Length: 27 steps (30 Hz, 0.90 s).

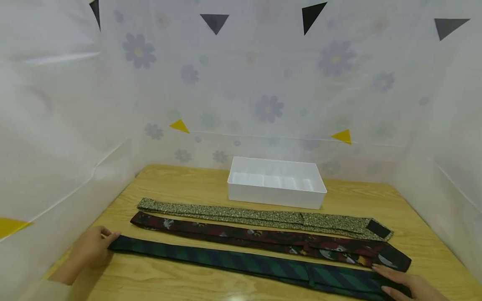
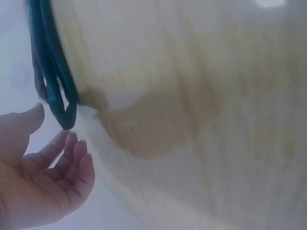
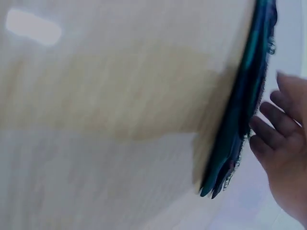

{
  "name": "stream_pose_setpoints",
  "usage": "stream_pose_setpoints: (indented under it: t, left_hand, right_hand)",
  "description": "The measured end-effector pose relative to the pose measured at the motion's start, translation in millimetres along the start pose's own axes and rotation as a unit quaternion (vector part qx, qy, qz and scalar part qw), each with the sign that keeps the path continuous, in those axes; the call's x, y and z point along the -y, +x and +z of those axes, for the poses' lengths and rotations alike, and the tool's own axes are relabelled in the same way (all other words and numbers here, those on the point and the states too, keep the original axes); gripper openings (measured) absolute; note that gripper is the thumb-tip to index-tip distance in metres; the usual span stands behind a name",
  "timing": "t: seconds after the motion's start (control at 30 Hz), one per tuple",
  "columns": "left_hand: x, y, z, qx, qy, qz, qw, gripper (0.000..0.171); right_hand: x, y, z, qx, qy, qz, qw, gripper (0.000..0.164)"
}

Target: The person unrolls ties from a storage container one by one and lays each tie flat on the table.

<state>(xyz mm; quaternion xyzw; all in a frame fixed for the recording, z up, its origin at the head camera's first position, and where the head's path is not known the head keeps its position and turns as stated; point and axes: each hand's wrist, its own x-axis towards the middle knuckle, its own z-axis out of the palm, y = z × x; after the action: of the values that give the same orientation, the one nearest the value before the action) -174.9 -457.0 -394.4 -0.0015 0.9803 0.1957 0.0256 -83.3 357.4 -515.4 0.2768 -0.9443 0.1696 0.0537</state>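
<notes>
Nearest me lies a folded green and navy striped necktie (image 1: 226,259), stretched across the table. By its folded left end is my left hand (image 1: 90,246); in the left wrist view that hand (image 2: 53,177) has relaxed fingers just short of the dark green loop (image 2: 67,110), gripping nothing. At the tie's wide right end is my right hand (image 1: 414,286), thumb and fingers spread about the fabric. The right wrist view shows that hand (image 3: 283,129) with loosely bent fingers close against the tie (image 3: 230,129); whether they touch it I cannot tell.
Behind the green tie lie a dark red patterned tie (image 1: 241,234) and a speckled beige tie (image 1: 241,213), roughly parallel. A white divided box (image 1: 275,196) stands at the back of the wooden table (image 1: 169,280). Pale flowered sheeting (image 1: 233,83) encloses the back and sides.
</notes>
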Motion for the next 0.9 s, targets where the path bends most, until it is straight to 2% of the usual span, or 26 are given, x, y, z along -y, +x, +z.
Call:
stream_pose_setpoints:
  t: [0.03,0.13,0.17,0.23,0.3,0.4,0.47,0.53,0.63,0.77,0.9]
  left_hand:
    - [-2.1,2.2,-2.1,-0.004,-0.002,0.002,1.0000,0.055]
    - [-9.8,9.5,-5.2,-0.023,0.001,0.020,0.9995,0.050]
    - [-12.7,12.1,-5.1,-0.029,0.004,0.027,0.9992,0.048]
    - [-19.4,17.1,-3.1,-0.039,0.004,0.039,0.9985,0.043]
    - [-25.2,22.6,0.2,-0.046,0.006,0.051,0.9976,0.042]
    - [-32.6,29.6,6.0,-0.049,0.001,0.052,0.9974,0.041]
    - [-35.2,33.8,9.2,-0.051,0.003,0.054,0.9973,0.042]
    - [-37.2,37.2,11.8,-0.052,0.003,0.049,0.9974,0.039]
    - [-39.0,41.3,13.3,-0.051,0.005,0.045,0.9977,0.037]
    - [-40.8,44.0,14.3,-0.059,0.009,0.042,0.9973,0.032]
    - [-40.5,43.8,16.5,-0.069,-0.006,0.041,0.9967,0.026]
  right_hand:
    - [30.8,4.1,-19.8,-0.016,-0.007,0.073,0.997,0.047]
    - [86.0,27.9,-56.2,-0.060,-0.048,0.166,0.983,0.033]
    - [98.2,35.0,-66.2,-0.059,-0.053,0.196,0.977,0.029]
    - [107.6,43.9,-79.3,-0.028,-0.054,0.252,0.966,0.031]
    - [101.1,47.1,-84.3,0.000,-0.047,0.277,0.960,0.036]
    - [81.7,46.6,-84.7,0.035,-0.053,0.288,0.956,0.043]
    - [72.7,46.6,-84.0,0.043,-0.055,0.284,0.956,0.045]
    - [69.3,47.2,-83.5,0.039,-0.066,0.275,0.958,0.048]
    - [67.9,48.5,-81.7,0.047,-0.052,0.265,0.962,0.056]
    - [62.4,49.8,-75.5,0.086,-0.013,0.251,0.964,0.065]
    - [58.8,52.1,-70.7,0.112,0.000,0.240,0.964,0.065]
